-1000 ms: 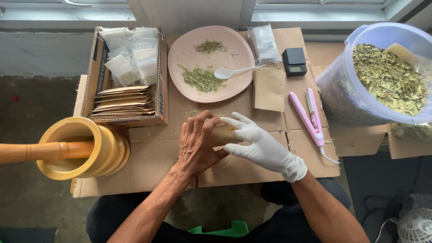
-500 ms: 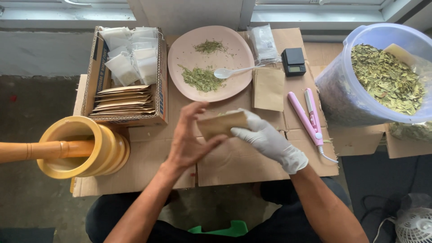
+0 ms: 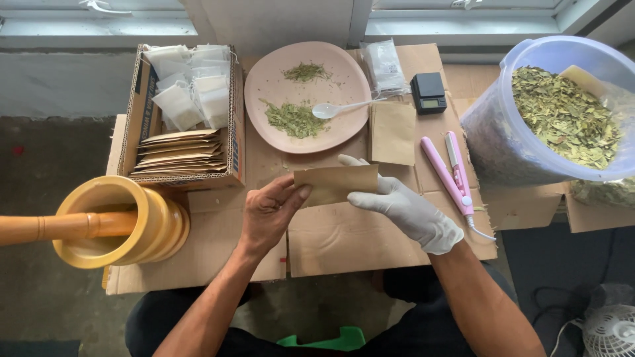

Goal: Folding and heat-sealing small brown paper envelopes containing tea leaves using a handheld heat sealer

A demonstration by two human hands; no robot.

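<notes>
While left hand (image 3: 268, 210) pinches brown pouch (image 3: 336, 184), gloved right hand (image 3: 403, 208) supports it.

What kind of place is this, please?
Probably a small home workspace for packing dried herbs: a tub of dried leaves, a small scale, and a box of paper pouches on flattened cardboard by a window.

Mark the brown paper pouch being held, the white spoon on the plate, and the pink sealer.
brown paper pouch (image 3: 337, 183), head view, middle of its flat face.
white plastic spoon (image 3: 325, 111), head view, on its bowl.
pink sealer (image 3: 442, 168), head view, midway along its left arm.
</notes>
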